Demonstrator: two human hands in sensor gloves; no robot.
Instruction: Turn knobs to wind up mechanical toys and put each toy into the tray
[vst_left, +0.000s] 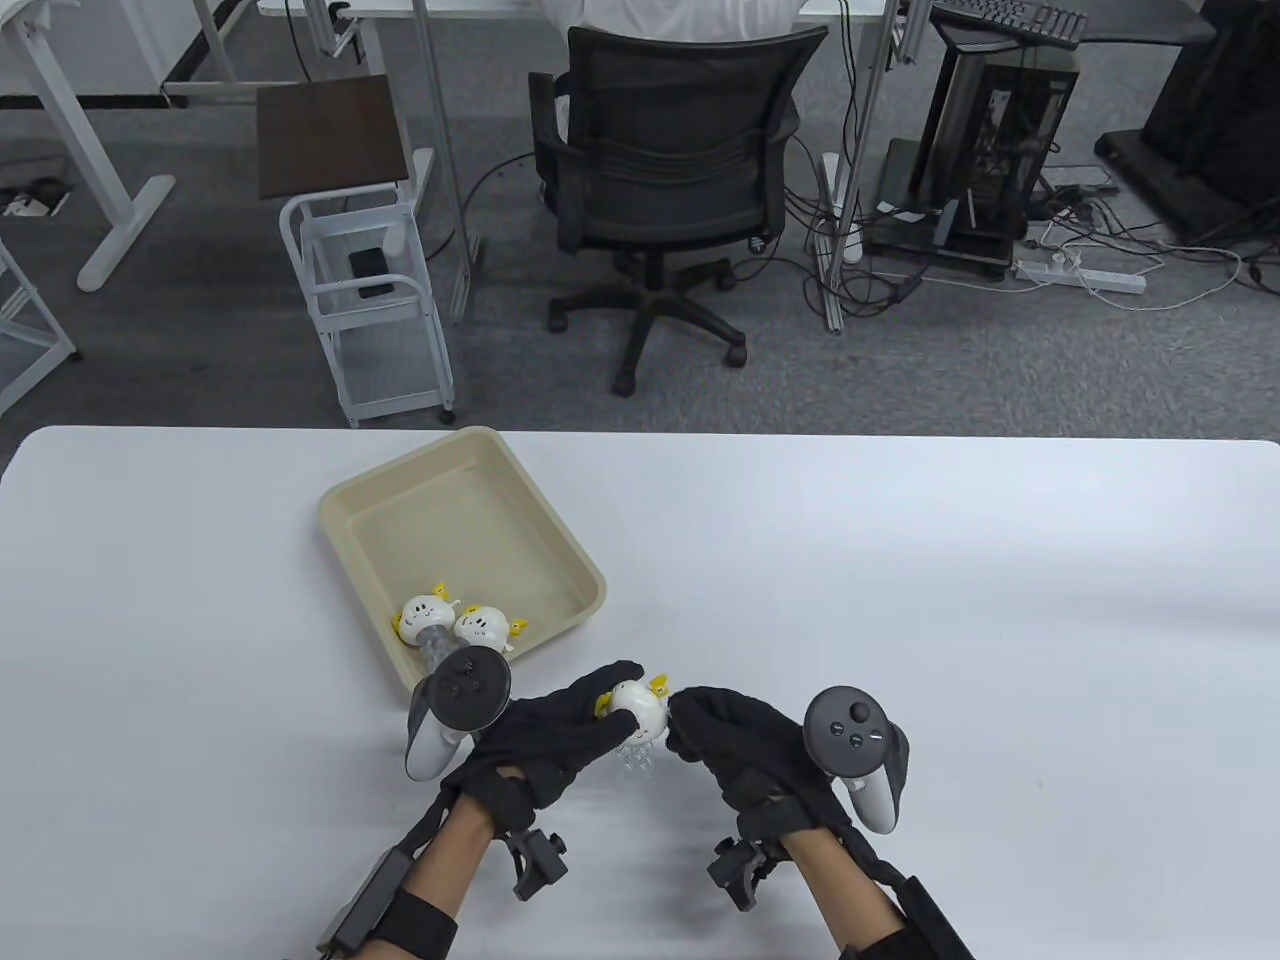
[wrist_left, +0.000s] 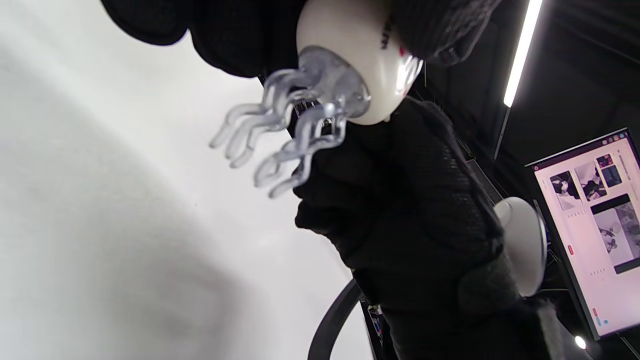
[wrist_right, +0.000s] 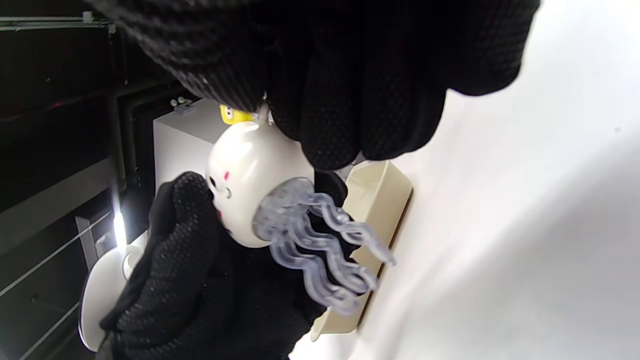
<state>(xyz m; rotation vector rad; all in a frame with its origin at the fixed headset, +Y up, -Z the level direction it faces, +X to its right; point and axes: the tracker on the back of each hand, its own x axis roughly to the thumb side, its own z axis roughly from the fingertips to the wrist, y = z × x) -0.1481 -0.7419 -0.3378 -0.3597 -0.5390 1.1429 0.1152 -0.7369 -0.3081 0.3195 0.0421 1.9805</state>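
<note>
A white jellyfish toy with clear tentacles and a yellow knob hangs a little above the table near its front edge. My left hand grips its white body from the left. My right hand pinches the yellow knob on its right side. Two more jellyfish toys lie in the near corner of the beige tray, left of and behind my hands.
The white table stretches wide to the right and left of my hands. Behind it stand an office chair, a small white cart and a computer tower. A lit monitor shows in the left wrist view.
</note>
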